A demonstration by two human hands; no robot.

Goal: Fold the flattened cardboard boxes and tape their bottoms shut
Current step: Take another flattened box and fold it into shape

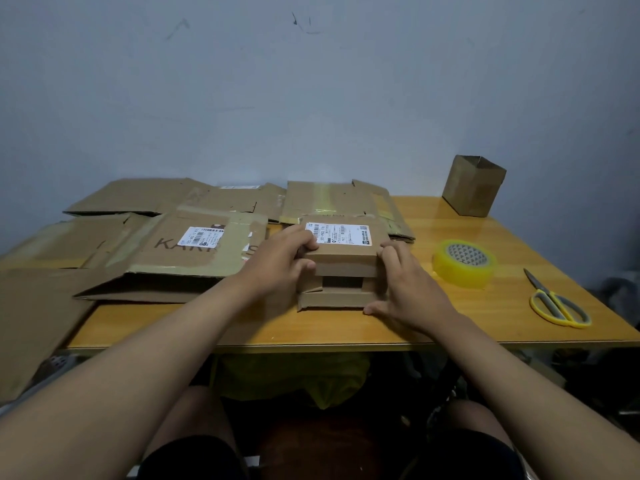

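Note:
A small cardboard box (343,252) with a white shipping label lies on its side in the middle of the wooden table (485,306), its end flaps facing me and partly folded in, a gap showing between them. My left hand (277,265) grips the box's left side, fingers curled over its top edge. My right hand (405,282) holds the right side, thumb low against the bottom flap. A roll of clear yellowish tape (464,263) sits to the right of the box. Several flattened cardboard boxes (194,244) are spread over the table's left and back.
Yellow-handled scissors (557,303) lie near the table's right edge. A small upright open box (472,185) stands at the back right against the wall. Large cardboard sheets (31,313) hang over the table's left front corner.

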